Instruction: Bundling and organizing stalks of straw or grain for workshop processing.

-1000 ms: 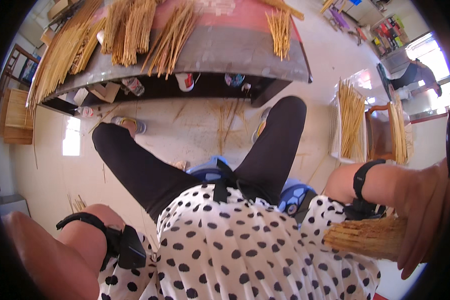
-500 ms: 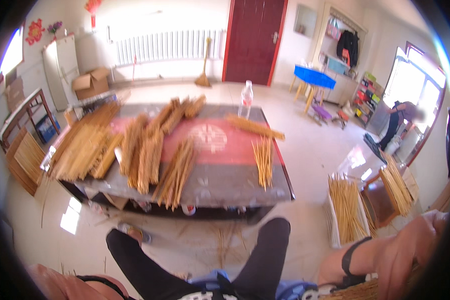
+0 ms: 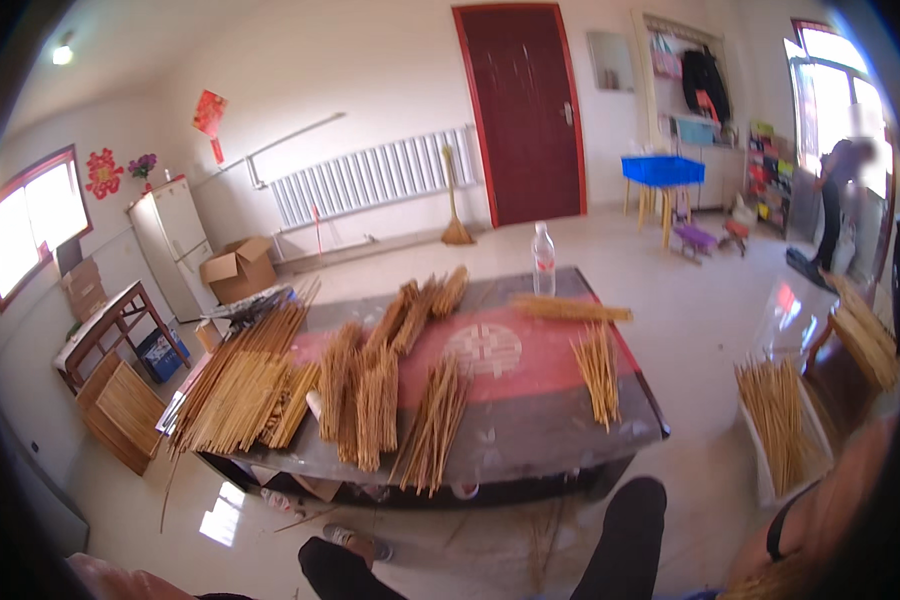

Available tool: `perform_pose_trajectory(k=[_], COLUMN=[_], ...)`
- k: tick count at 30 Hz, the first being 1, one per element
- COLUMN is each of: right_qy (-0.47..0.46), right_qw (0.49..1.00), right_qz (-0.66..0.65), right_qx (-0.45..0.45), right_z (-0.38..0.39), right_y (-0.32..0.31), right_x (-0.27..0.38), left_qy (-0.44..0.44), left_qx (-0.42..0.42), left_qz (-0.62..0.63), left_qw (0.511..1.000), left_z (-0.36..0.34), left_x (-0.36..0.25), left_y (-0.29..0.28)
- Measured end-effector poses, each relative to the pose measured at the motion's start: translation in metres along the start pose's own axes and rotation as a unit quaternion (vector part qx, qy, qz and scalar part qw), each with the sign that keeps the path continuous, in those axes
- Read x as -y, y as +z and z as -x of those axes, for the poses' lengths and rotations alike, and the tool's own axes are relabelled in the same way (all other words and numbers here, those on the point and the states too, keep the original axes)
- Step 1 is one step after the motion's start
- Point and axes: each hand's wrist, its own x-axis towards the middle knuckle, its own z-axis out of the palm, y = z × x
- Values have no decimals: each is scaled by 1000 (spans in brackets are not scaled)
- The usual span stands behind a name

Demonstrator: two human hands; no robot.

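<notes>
Part of my left hand or forearm (image 3: 120, 580) shows at the bottom left edge, its fingers out of sight. At the lower right edge is my right arm (image 3: 835, 505), blurred, with a black band (image 3: 778, 532) round it. The fingers on that side cannot be made out. Right by that arm, a bit of a straw-coloured bundle (image 3: 782, 583) shows at the bottom edge. Ahead stands a low dark table (image 3: 530, 445) with a red middle. Several bundles of thin tan stalks (image 3: 235, 400) and a loose bunch of stalks (image 3: 433, 425) lie on it.
A clear bottle (image 3: 543, 262) stands near the table's far edge, beside another stalk bundle (image 3: 570, 308) and a small bunch (image 3: 598, 375). A white crate (image 3: 822, 455) of stalks is on the right, next to a brown chair (image 3: 842, 375). A person (image 3: 838, 190) bends by the window.
The view has tilted up and shifted left, so the table sits lower and farther right. Both my arms show less. The person at the window is still bent over.
</notes>
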Motion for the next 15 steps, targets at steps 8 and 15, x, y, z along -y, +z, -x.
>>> perform_pose_trajectory(k=[8,15], right_qy=[-23,-37], right_qw=[998,989], right_qz=[-52,-118], right_qx=[42,86], right_z=[14,45], right_y=[-36,-67], right_x=[-27,-43], left_qy=[27,37], left_qx=[27,42], left_qz=[-16,-27], left_qw=[999,998], left_z=[-11,-12], left_x=[4,-16], left_y=[-4,-2])
